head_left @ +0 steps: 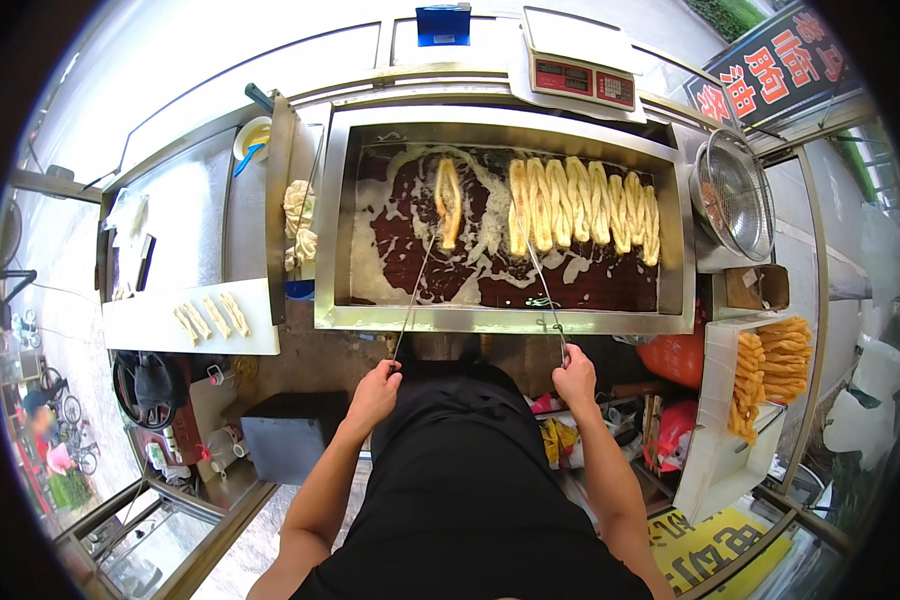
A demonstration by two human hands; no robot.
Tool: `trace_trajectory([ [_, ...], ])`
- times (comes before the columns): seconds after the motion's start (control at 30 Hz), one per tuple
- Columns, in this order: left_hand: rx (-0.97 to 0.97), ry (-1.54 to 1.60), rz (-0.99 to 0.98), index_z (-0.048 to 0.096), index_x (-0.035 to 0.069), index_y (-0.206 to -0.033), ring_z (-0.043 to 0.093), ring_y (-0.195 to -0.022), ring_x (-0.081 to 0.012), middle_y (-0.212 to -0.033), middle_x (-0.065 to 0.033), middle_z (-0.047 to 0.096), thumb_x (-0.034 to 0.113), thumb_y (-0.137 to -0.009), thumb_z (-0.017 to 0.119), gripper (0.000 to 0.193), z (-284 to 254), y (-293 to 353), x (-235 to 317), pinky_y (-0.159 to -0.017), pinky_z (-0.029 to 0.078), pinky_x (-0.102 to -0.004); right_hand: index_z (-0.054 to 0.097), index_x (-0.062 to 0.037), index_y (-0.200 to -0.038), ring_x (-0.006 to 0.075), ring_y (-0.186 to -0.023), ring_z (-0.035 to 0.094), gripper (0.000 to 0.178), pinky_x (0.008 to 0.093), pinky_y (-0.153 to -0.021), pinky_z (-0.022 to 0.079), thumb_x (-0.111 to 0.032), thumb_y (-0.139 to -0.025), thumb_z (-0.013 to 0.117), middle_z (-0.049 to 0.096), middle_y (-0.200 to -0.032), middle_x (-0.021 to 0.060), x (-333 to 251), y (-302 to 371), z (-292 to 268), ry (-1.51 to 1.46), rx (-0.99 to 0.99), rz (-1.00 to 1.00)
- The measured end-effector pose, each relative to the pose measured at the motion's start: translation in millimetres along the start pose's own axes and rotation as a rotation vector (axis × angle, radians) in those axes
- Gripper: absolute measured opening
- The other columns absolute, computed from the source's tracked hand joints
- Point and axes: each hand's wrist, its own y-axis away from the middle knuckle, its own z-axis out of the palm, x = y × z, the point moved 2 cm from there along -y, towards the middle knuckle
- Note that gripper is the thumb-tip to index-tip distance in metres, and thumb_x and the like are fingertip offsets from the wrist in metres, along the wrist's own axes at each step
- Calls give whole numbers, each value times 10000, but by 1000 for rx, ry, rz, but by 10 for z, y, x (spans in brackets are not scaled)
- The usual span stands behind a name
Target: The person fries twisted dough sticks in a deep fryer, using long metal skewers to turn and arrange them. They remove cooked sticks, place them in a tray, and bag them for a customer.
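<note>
A rectangular steel fryer [500,318] full of dark bubbling oil sits in front of me. My left hand [375,390] grips a long thin metal rod [413,295] that reaches to a single pale dough stick [448,200] floating at the left of the oil. My right hand [575,378] holds long metal tongs [542,285] whose tips touch the leftmost of several golden dough sticks [582,203] lined up side by side at the right of the oil.
Raw dough strips [212,318] lie on a white board at the left. A wire strainer basket [735,195] stands right of the fryer, with a white tray of fried sticks [770,375] below it. A scale [582,80] sits behind.
</note>
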Motion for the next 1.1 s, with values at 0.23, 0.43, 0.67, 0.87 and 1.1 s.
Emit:
trace_trajectory([
  [0.23, 111, 16, 64, 587, 28, -1121, 615, -981, -433, -1008, -254, 656, 211, -942, 509, 268, -53, -494, -11, -837, 490, -462, 620, -24, -1089, 338, -751, 611, 410, 426, -707, 497, -33, -687, 544, 605, -763, 132, -28, -36, -14, 28, -4, -11],
  [0.43, 10, 19, 95, 583, -4, -1139, 608, -1021, -426, -1038, -262, 654, 220, -946, 497, 308, 62, -738, 239, -883, 480, -448, 620, -32, -1080, 355, -758, 612, 404, 434, -709, 498, -28, -684, 538, 606, -762, 145, -11, -36, -4, 30, 12, -23],
  [0.67, 7, -23, 111, 590, 25, -1170, 643, -860, -289, -906, -182, 661, 250, -939, 503, 334, 239, -858, 278, -785, 489, -363, 623, -38, -1069, 375, -748, 612, 390, 445, -707, 499, -29, -690, 530, 602, -744, 166, -43, 37, -29, 12, 24, -18],
  [0.87, -17, -28, 135, 586, 12, -1161, 619, -1015, -417, -1033, -259, 660, 254, -934, 497, 344, 295, -898, 399, -881, 480, -445, 625, -36, -1084, 370, -731, 612, 403, 438, -689, 498, -27, -692, 530, 601, -733, 165, -105, 134, -30, -12, 54, -48],
  [1.1, -48, 15, 143, 585, 8, -1145, 618, -1011, -416, -1040, -256, 658, 257, -931, 507, 339, 310, -930, 500, -882, 476, -439, 612, -21, -1102, 368, -775, 613, 417, 441, -724, 500, -42, -692, 541, 606, -791, 146, -231, 362, -16, -47, -73, -20],
])
